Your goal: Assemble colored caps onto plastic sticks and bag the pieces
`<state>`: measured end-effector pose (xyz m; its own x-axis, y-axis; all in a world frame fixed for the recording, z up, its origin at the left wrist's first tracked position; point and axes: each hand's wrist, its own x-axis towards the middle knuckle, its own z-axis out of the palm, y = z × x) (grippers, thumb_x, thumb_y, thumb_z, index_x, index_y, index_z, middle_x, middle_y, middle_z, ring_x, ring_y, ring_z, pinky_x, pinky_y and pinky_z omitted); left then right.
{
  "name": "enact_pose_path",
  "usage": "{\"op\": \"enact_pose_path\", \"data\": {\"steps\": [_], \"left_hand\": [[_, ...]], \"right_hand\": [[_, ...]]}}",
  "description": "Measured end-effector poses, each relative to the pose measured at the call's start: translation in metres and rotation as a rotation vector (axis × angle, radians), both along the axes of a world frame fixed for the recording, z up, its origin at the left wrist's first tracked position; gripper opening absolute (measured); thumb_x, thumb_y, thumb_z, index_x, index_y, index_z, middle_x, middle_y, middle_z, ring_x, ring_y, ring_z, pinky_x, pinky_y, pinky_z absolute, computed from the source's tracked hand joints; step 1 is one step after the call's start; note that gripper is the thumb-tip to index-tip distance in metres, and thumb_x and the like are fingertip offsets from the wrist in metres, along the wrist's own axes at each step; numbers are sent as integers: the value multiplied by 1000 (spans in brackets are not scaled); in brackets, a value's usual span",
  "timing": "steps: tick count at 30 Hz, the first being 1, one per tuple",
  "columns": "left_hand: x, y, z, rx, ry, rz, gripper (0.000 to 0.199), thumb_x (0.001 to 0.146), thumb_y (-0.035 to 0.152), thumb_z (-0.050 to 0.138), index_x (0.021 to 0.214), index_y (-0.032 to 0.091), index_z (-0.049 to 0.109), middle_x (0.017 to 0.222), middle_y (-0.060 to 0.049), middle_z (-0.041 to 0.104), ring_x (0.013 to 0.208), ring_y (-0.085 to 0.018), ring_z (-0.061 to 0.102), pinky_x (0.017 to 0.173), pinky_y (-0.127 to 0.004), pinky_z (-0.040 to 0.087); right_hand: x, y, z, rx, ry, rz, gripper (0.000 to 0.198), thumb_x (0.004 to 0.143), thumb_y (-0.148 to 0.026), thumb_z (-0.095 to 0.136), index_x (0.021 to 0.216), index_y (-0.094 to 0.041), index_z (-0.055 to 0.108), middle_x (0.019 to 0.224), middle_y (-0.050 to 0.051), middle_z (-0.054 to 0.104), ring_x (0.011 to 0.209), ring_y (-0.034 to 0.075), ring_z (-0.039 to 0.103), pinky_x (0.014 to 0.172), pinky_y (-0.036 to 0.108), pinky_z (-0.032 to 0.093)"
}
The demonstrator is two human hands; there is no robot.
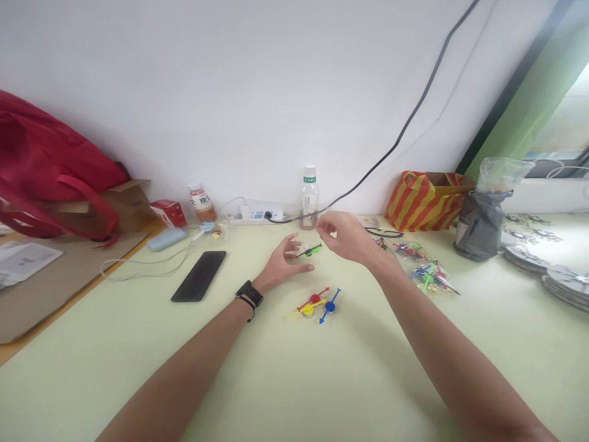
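Observation:
My left hand [281,263], with a black watch [249,293] on its wrist, is open over the table. Its thumb and fingers are apart, next to a spinner with green and black arrow parts [310,251]. Raised a little to the right, my right hand [343,235] has its thumb and fingertips pinched together; whatever is in them, I cannot make out. Closer to me lie a red arrow spinner [315,299], a yellow one [308,310] and a blue one [330,306], grouped tightly together.
Clear bags of coloured spinners [430,276] lie to the right. A phone [199,276] rests on the left. A bottle [310,196], power strip [262,212] and striped bag [423,199] stand along the wall. A black cable [402,132] hangs down behind my hands.

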<state>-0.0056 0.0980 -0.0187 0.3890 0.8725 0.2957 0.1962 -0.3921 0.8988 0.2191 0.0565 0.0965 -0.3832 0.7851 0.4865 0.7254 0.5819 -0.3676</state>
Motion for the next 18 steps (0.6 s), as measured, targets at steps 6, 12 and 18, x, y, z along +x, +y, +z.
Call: {"op": "enact_pose_path", "data": {"steps": [6,12,18], "left_hand": [[1,-3,3,-63,3,-90,82,68,42,92,140,22,59,122,-13,72,113,-28,67,103,-45,51],[3,-3,3,-14,13,-78,71,68,44,92,130,21,67,129,-12,70,119,-31,65,103,-43,51],[0,0,3,-40,-2,-70,84,67,41,93,141,23,59,136,-14,66,124,-30,63,107,-44,48]], "right_hand": [[-2,-5,0,-61,-61,33,13,90,-17,57,86,-21,70,85,3,71,78,17,61,70,28,42],[-4,-3,-5,71,29,27,14,94,-17,53,92,-20,67,96,7,73,91,21,62,81,32,44],[-4,5,-14,7,41,95,13,92,-14,55,88,-19,66,93,5,72,90,20,61,83,32,44]]}}
